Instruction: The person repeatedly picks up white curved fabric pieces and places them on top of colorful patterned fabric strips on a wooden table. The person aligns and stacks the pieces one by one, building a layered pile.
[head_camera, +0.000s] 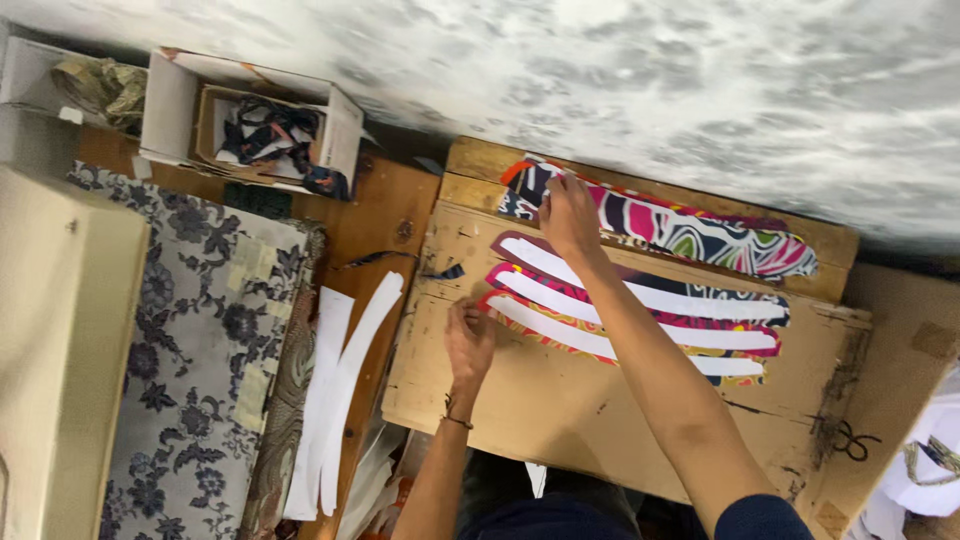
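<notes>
My right hand (568, 215) reaches to the upper middle of the frame, fingers flat on the end of a patterned fabric strip (690, 232); whether it pinches anything, I cannot tell. My left hand (468, 340) sits mid-frame, fingertips pressing the tip of the white paper strips (640, 315) on the wooden board (560, 410). Bare board lies below them. At upper left, an open cardboard box (175, 105) holds dark fabric scraps (265, 135).
</notes>
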